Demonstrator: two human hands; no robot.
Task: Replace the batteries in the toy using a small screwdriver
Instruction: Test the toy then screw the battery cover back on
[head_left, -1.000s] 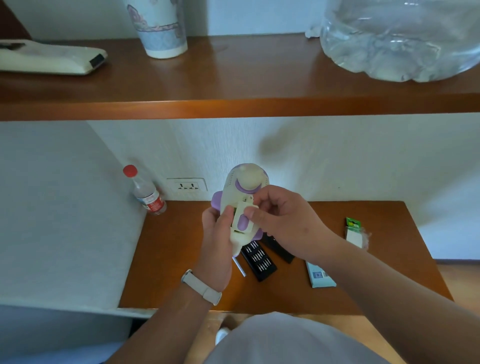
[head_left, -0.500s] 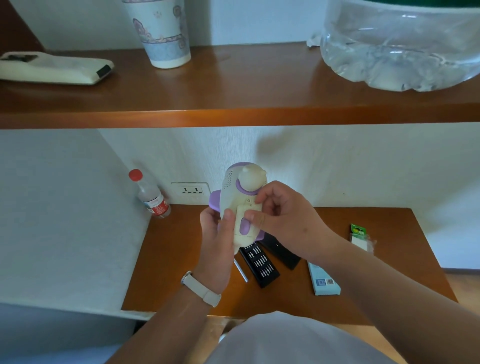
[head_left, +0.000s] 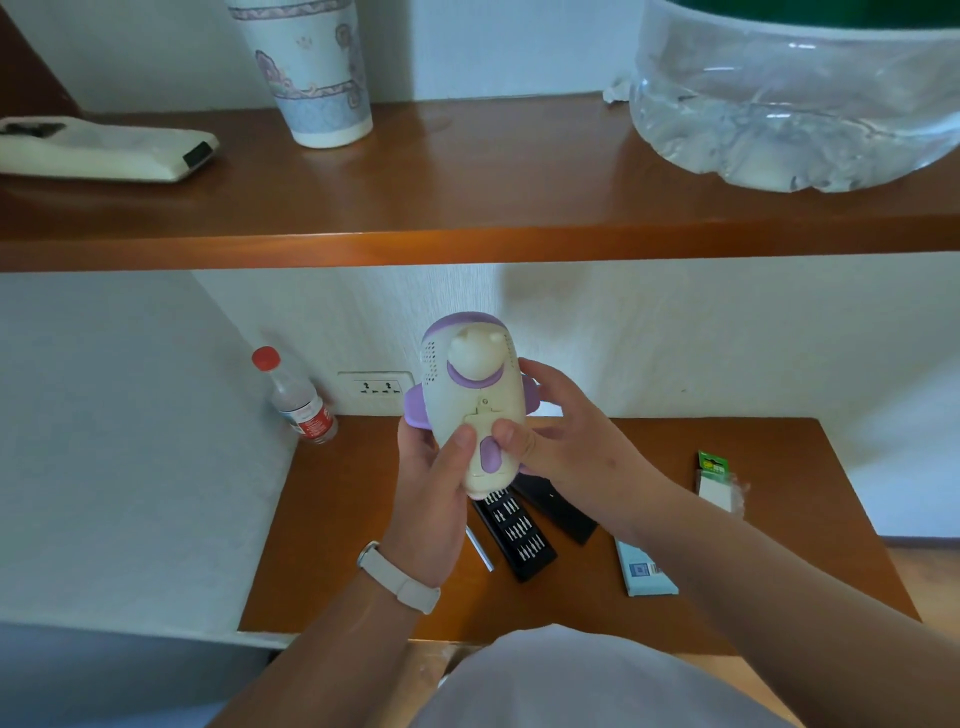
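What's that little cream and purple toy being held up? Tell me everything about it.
The toy looks like cream plastic with purple side wings, a purple collar and a patch of tiny holes. It is held upright above the desk, its battery cover facing the camera. The left hand and right hand grip it, thumbs on the cover.
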